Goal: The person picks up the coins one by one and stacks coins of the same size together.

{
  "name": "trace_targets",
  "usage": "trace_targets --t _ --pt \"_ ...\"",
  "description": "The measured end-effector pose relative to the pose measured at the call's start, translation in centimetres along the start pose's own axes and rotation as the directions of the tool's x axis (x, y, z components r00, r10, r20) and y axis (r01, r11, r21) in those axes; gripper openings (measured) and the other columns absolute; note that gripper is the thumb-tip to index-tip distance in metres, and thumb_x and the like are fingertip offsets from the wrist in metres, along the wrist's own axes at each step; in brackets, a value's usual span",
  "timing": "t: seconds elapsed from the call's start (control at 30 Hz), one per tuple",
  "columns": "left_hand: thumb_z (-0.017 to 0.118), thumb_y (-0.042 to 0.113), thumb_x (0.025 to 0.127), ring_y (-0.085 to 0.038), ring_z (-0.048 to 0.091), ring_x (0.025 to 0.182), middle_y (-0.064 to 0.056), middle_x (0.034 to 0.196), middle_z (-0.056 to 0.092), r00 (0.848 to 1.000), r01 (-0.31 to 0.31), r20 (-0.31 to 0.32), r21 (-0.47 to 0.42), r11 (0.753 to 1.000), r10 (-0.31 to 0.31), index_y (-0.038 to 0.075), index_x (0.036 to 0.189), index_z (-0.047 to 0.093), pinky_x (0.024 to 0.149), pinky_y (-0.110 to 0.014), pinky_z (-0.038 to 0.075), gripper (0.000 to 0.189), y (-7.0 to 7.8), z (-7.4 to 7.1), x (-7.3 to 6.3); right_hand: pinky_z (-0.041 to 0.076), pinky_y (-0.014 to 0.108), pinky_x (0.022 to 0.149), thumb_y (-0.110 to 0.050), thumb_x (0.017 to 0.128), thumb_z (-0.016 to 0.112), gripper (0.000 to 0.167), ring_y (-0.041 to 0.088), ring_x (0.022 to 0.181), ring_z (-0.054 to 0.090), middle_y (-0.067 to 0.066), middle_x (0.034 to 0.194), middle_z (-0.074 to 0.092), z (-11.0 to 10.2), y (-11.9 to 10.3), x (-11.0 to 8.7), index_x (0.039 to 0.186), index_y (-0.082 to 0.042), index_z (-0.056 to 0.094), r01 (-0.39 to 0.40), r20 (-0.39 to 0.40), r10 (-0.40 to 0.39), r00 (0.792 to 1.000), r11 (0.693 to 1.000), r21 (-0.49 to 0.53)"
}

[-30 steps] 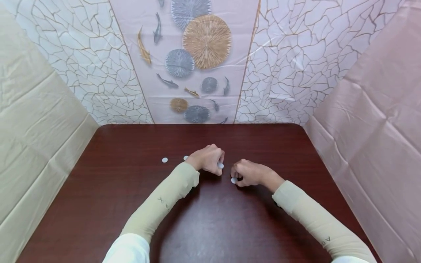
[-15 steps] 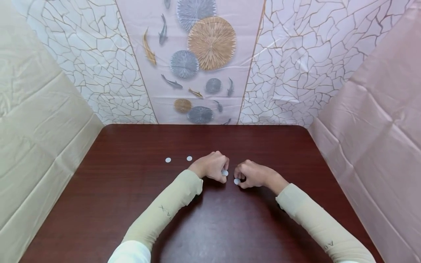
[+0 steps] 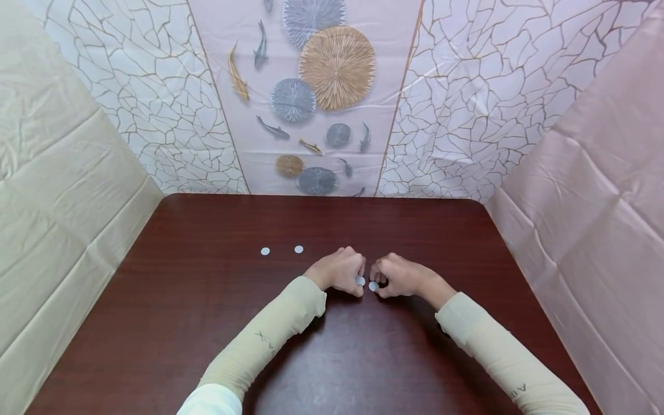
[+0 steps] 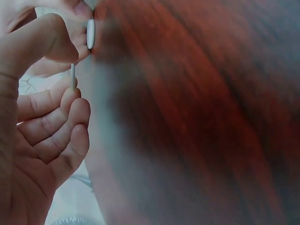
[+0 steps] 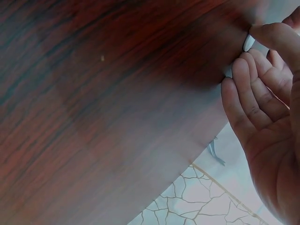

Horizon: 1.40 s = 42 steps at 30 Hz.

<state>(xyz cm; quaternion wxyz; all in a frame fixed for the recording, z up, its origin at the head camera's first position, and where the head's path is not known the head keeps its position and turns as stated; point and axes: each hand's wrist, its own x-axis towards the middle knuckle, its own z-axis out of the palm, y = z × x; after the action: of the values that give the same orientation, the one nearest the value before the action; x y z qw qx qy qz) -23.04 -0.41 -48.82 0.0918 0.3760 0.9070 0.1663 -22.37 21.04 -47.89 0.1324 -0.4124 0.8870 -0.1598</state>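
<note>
Thumb and forefinger of my left hand pinch a small white disc. The left wrist view shows this disc edge-on as a thin line, with the other fingers curled below. My right hand is just to the right and holds a second white disc between thumb and fingertips. In the right wrist view that disc shows close by the table surface. A narrow gap separates the two discs in the head view. Part of each disc is hidden by fingers.
Two more white discs, one farther left and one nearer the hands, lie on the dark red-brown table. A patterned curtain hangs behind the table's back edge, and plain cloth walls flank both sides.
My left hand has moved right and toward me with its disc, closing the gap to the right hand. The right hand stays nearly in place. The second loose disc has come fully into view.
</note>
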Motion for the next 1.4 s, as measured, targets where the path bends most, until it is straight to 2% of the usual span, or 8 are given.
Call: trace_targets --t 0.27,0.5,0.63,1.0,1.4 --pt "0.084 0.026 0.072 -0.008 0.059 0.061 0.010 0.070 0.064 1.000 0.030 -0.002 0.014 0.999 -0.030 0.020 0.077 0.065 0.055 -0.018 0.046 0.020 0.6 0.7 0.2 0.055 0.019 0.068 -0.005 0.080 0.082 0.016 0.006 0.076 0.067 -0.002 0.085 0.073 0.0 -0.2 -0.2 0.093 -0.007 0.074 0.017 -0.025 -0.017 1.000 1.000 0.024" --pt "0.086 0.028 0.073 -0.007 0.054 0.054 0.008 0.063 0.061 0.999 0.044 -0.002 0.007 0.999 -0.044 0.019 0.070 0.064 0.050 -0.020 0.042 0.024 1.2 1.1 0.6 0.055 0.019 0.068 -0.005 0.079 0.083 0.016 0.007 0.076 0.068 -0.002 0.084 0.073 0.1 0.0 -0.3 0.092 -0.008 0.074 0.034 -0.042 -0.033 0.999 0.999 0.023" --pt "0.086 0.028 0.074 -0.006 0.054 0.054 0.008 0.063 0.061 0.999 0.050 -0.006 0.012 0.999 -0.050 0.018 0.072 0.064 0.049 -0.020 0.042 0.024 1.4 1.3 0.8 0.056 0.019 0.069 -0.006 0.079 0.084 0.017 0.008 0.077 0.068 0.000 0.086 0.073 0.1 0.0 -0.4 0.093 -0.007 0.075 0.038 -0.052 -0.036 0.998 0.999 0.022" --pt "0.088 0.031 0.075 -0.006 0.056 0.058 0.008 0.069 0.063 0.997 0.073 -0.005 0.015 0.997 -0.073 0.019 0.077 0.064 0.052 -0.019 0.043 0.027 1.7 1.7 1.1 0.056 0.019 0.068 -0.006 0.081 0.085 0.015 0.005 0.075 0.068 -0.003 0.084 0.074 0.4 0.5 -0.6 0.092 -0.009 0.075 -0.004 -0.046 0.008 0.999 0.996 0.087" --pt "0.090 0.034 0.074 -0.006 0.052 0.057 0.008 0.066 0.058 0.996 0.074 -0.042 0.032 0.997 -0.072 0.020 0.073 0.060 0.051 -0.019 0.040 0.033 1.9 2.1 1.3 0.057 0.018 0.069 -0.006 0.082 0.084 0.015 0.004 0.076 0.070 -0.003 0.087 0.075 0.6 0.7 -0.7 0.094 -0.009 0.076 -0.029 -0.046 0.034 0.998 0.993 0.117"
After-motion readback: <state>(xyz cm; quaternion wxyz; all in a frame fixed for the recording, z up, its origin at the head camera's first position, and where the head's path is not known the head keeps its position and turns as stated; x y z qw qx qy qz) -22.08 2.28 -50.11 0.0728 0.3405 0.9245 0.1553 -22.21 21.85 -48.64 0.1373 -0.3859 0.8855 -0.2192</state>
